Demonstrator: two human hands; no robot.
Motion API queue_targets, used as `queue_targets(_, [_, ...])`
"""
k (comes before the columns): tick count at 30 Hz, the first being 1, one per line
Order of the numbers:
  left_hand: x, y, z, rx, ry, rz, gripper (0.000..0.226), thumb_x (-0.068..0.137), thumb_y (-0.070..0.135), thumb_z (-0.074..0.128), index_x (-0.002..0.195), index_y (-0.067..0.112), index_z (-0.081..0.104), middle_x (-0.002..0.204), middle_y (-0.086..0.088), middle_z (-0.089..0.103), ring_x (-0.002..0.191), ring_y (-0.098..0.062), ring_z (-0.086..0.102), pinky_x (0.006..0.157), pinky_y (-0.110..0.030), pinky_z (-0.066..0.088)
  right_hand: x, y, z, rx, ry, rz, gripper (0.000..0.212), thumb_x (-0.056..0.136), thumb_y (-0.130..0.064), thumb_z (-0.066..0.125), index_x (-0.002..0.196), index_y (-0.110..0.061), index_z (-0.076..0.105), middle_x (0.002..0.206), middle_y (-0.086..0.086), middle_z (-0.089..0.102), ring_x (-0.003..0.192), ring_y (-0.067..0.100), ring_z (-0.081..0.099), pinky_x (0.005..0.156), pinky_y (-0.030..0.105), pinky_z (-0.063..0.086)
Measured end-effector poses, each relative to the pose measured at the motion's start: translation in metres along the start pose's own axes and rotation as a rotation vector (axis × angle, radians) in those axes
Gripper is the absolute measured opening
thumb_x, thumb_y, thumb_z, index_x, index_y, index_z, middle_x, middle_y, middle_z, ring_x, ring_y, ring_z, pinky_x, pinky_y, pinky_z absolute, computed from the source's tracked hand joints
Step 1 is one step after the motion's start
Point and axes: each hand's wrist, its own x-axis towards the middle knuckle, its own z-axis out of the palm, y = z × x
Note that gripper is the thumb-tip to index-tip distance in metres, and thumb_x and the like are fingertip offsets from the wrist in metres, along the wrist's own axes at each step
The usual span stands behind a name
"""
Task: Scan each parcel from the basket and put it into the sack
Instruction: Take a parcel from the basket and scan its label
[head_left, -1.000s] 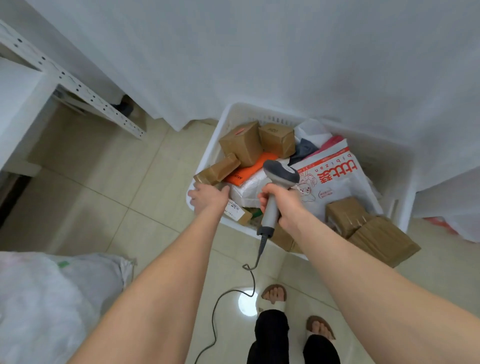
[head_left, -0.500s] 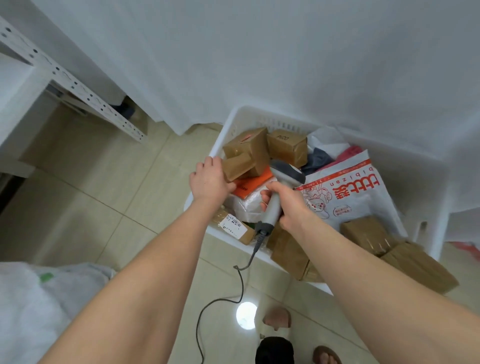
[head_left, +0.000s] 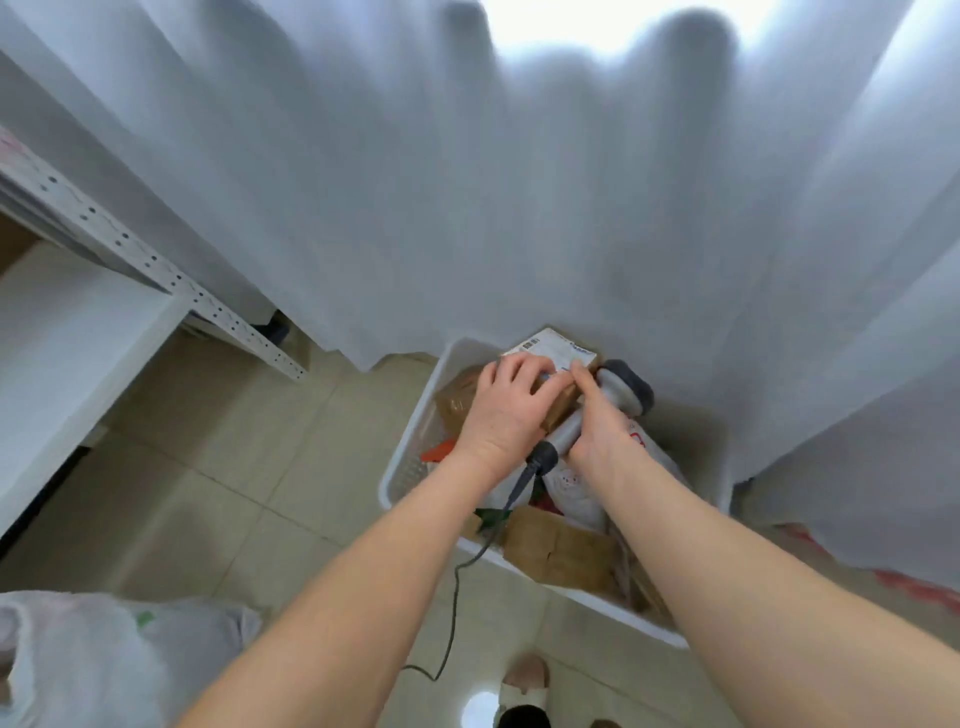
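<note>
My left hand (head_left: 506, 410) grips a brown cardboard parcel (head_left: 558, 364) with a white shipping label facing up, lifted over the white basket (head_left: 410, 462). My right hand (head_left: 597, 431) holds the grey barcode scanner (head_left: 618, 397) by its handle, and its fingers also touch the parcel's edge. The scanner's head sits just right of the parcel and its black cable (head_left: 457, 571) hangs down to the floor. More brown boxes (head_left: 561, 553) and a white poly bag lie in the basket. The white woven sack (head_left: 104, 660) sits at the bottom left.
A white curtain (head_left: 519, 208) hangs right behind the basket and to the right. A white metal shelf (head_left: 130, 260) stands at the left. The floor is beige tile (head_left: 208, 493). My feet show at the bottom edge.
My left hand has lifted the brown parcel out of the pile and turned its label up. My right hand has brought the scanner against it. The camera has tilted upward.
</note>
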Motion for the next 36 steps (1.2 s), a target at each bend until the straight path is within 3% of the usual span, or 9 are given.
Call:
queue_targets(3, [0.001,0.018,-0.031,-0.005,-0.004,0.104,0.067,0.062,0.006,0.076,0.125,0.014,0.056,0.124,-0.015,0.055,0.11,-0.033,0.055,0.094,-0.047,0.047,-0.049,-0.031,-0.01,0.03,0.075,-0.007,0.041,0.082,-0.027,0.076,0.113,-0.008,0.058,0.102,0.012,0.069,0.086,0.026,0.068,0.082,0.041,0.056])
queue_targets(5, [0.002,0.025,-0.058,-0.086,-0.064,-0.032,0.062,0.074,0.008,0.067,0.133,0.013,0.05,0.136,-0.016,0.045,0.12,-0.033,0.049,0.103,-0.044,0.042,-0.069,-0.047,-0.02,0.03,0.109,-0.055,0.047,0.077,-0.015,0.079,0.118,-0.007,0.057,0.106,0.015,0.071,0.09,0.029,0.07,0.08,0.042,0.058])
queue_targets(10, [0.02,0.06,-0.134,-1.247,-0.296,-1.098,0.04,0.099,0.039,0.041,0.132,0.019,0.051,0.128,-0.009,0.059,0.118,-0.028,0.055,0.099,-0.045,0.046,-0.12,-0.077,-0.034,-0.047,0.038,-0.125,0.051,0.076,-0.008,0.079,0.122,-0.008,0.059,0.11,0.011,0.072,0.094,0.025,0.071,0.082,0.039,0.058])
queue_targets(12, [0.019,0.073,-0.148,-1.426,-0.39,-1.076,0.041,0.095,0.042,0.051,0.128,0.017,0.054,0.115,-0.01,0.067,0.107,-0.028,0.063,0.09,-0.048,0.052,-0.139,-0.084,-0.038,-0.08,0.007,-0.172,0.046,0.076,-0.008,0.08,0.118,-0.007,0.062,0.109,0.012,0.072,0.093,0.026,0.071,0.081,0.041,0.058])
queue_targets(16, [0.021,0.091,-0.171,-1.481,-0.172,-1.063,0.038,0.094,0.02,0.06,0.13,0.008,0.052,0.101,-0.005,0.069,0.088,-0.015,0.066,0.069,-0.033,0.058,-0.171,-0.099,-0.045,-0.143,0.017,-0.265,0.046,0.081,-0.021,0.078,0.12,-0.007,0.058,0.109,0.007,0.07,0.094,0.023,0.067,0.093,0.046,0.054])
queue_targets(18, [0.02,0.098,-0.183,-1.467,-0.099,-1.079,0.038,0.094,0.015,0.06,0.129,0.004,0.05,0.101,-0.005,0.066,0.082,-0.013,0.064,0.063,-0.029,0.058,-0.186,-0.108,-0.051,-0.192,0.024,-0.277,0.032,0.086,-0.019,0.073,0.112,-0.008,0.059,0.089,0.005,0.065,0.074,0.017,0.06,0.08,0.037,0.056])
queue_targets(21, [0.019,0.102,-0.194,-1.44,-0.072,-1.126,0.036,0.093,0.005,0.057,0.128,-0.001,0.049,0.111,-0.013,0.064,0.08,-0.016,0.064,0.063,-0.03,0.057,-0.213,-0.122,-0.058,-0.282,-0.078,-0.278,0.009,0.088,-0.012,0.066,0.093,-0.007,0.06,0.063,0.005,0.053,0.052,0.015,0.047,0.052,0.028,0.043])
queue_targets(29, [0.017,0.111,-0.216,-1.303,0.056,-1.194,0.067,0.083,0.013,0.073,0.14,0.003,0.038,0.119,-0.015,0.063,0.092,-0.022,0.066,0.077,-0.043,0.058,-0.274,-0.146,-0.055,-0.557,-0.245,-0.344,0.005,0.091,-0.01,0.063,0.092,-0.007,0.06,0.058,0.005,0.056,0.045,0.012,0.045,0.046,0.024,0.04])
queue_targets(36, [0.029,0.122,-0.228,-1.43,0.204,-1.258,0.025,0.087,0.004,0.066,0.108,0.0,0.053,0.111,-0.019,0.067,0.089,-0.024,0.067,0.075,-0.039,0.058,-0.296,-0.16,-0.062,-0.637,-0.329,-0.295,0.011,0.091,-0.018,0.064,0.097,-0.01,0.061,0.061,0.005,0.058,0.05,0.013,0.049,0.05,0.025,0.044])
